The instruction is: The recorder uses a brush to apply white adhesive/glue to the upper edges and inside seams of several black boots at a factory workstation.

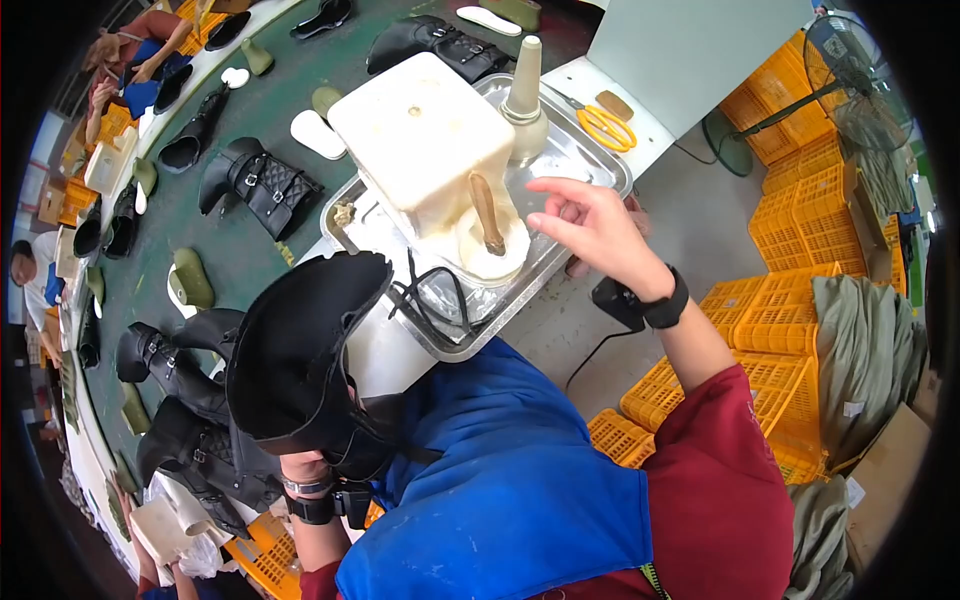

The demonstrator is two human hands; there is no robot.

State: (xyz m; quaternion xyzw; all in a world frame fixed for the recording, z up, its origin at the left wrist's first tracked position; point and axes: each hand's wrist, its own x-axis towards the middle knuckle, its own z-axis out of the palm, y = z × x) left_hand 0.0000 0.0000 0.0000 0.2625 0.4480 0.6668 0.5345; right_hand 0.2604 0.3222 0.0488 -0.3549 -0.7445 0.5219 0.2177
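Observation:
My left hand (312, 468) is mostly hidden under a black boot upper (300, 350) that it holds up against my blue apron. My right hand (595, 228) hovers open, fingers spread, beside a brush (487, 212) whose wooden handle stands in a white glue pot (492, 250). The pot sits in a metal tray (572, 150) next to a big white block-shaped container (420, 135) and a cone-tipped glue bottle (524, 95). A black band is on each wrist.
A curved green conveyor (250, 250) carries black boots (258, 180), green lasts (190, 278) and white insoles (317, 133). Yellow scissors (605, 127) lie on the white bench. Stacked yellow crates (790, 300) and a fan (850, 70) stand at right. Other people work at upper left.

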